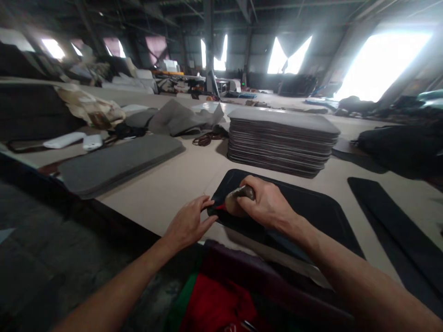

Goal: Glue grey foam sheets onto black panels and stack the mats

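Note:
A black panel (311, 207) with rounded corners lies flat on the pale table in front of me. My right hand (268, 200) is closed round a tool with a rounded, worn brown handle (237, 200). A narrow red part of that tool points at the panel's left corner; its exact kind I cannot make out. At this same corner, my left hand (190, 221) has its thumb and fingers on either side of the panel's edge, gripping it close to the red tip. Just behind the panel stands a tall stack of grey sheets (280, 143).
Left on the table (145, 198) lies a low stack of long grey pieces (121, 163). Crumpled grey material (187, 117) and a coil of brown cord (207, 138) sit behind. Dark strips (391, 221) lie at right. The table's front edge runs close to my body.

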A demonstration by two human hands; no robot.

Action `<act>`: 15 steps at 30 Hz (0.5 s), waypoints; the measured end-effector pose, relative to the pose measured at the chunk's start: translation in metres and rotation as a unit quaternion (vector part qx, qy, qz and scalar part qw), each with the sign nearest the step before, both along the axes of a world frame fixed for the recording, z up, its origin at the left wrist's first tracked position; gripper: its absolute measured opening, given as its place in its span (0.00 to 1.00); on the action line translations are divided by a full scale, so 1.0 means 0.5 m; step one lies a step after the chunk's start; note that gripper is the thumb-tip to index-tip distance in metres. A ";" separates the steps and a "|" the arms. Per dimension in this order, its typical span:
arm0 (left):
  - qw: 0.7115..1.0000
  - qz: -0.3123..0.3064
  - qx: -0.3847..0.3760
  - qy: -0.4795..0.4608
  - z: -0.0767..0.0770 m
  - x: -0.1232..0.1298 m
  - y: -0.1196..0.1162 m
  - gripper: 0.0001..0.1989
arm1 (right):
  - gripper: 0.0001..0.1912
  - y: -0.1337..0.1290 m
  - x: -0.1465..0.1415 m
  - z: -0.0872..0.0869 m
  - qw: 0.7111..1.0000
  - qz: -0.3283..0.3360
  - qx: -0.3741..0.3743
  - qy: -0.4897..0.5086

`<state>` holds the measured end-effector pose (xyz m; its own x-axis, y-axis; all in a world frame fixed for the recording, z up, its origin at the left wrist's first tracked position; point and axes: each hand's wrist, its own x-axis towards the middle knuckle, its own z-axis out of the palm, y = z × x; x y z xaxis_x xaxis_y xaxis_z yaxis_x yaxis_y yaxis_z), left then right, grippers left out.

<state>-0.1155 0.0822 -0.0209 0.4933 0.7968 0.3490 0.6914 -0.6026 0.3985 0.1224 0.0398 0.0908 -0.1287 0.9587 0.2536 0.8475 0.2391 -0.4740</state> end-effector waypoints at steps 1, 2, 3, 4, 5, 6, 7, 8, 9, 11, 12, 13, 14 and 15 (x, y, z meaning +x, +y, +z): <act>1.000 0.000 -0.005 -0.007 0.001 0.001 0.001 0.26 | 0.06 0.002 -0.003 0.007 1.000 0.002 -0.001 -0.013; 1.000 0.002 -0.011 -0.015 0.002 0.001 0.001 0.25 | 0.06 0.004 -0.006 0.014 1.000 0.003 -0.001 -0.026; 1.000 0.004 -0.019 -0.022 0.003 0.002 0.001 0.24 | 0.06 0.007 -0.009 0.020 0.999 0.005 0.001 -0.039; 0.999 0.008 -0.027 -0.027 0.004 0.002 0.001 0.24 | 0.06 0.008 -0.011 0.026 0.999 0.007 0.002 -0.052; 0.999 0.011 -0.034 -0.029 0.005 0.002 0.001 0.24 | 0.06 0.010 -0.013 0.030 0.998 0.009 0.003 -0.064; 0.999 0.013 -0.039 -0.029 0.006 0.003 0.001 0.24 | 0.06 0.011 -0.014 0.033 0.997 0.011 0.005 -0.073; 0.999 0.013 -0.041 -0.029 0.007 0.003 0.001 0.23 | 0.06 0.011 -0.015 0.035 0.997 0.012 0.007 -0.078; 0.999 0.013 -0.042 -0.028 0.008 0.003 0.000 0.23 | 0.06 0.012 -0.015 0.036 0.997 0.012 0.007 -0.078; 0.999 0.015 -0.042 -0.027 0.008 0.003 0.000 0.23 | 0.06 0.012 -0.015 0.036 0.997 0.013 0.006 -0.077; 0.999 0.018 -0.043 -0.029 0.008 0.003 0.000 0.23 | 0.07 0.012 -0.014 0.034 0.997 0.013 0.009 -0.072; 0.998 0.019 -0.043 -0.029 0.008 0.003 -0.001 0.23 | 0.07 0.013 -0.015 0.033 0.997 0.014 0.012 -0.070; 0.998 0.020 -0.044 -0.029 0.008 0.003 -0.001 0.23 | 0.07 0.014 -0.016 0.031 0.997 0.015 0.015 -0.071; 0.998 0.021 -0.045 -0.027 0.008 0.003 -0.001 0.23 | 0.07 0.016 -0.018 0.030 0.997 0.016 0.018 -0.073; 0.998 0.020 -0.046 -0.026 0.009 0.003 -0.001 0.23 | 0.07 0.017 -0.020 0.029 0.997 0.016 0.020 -0.077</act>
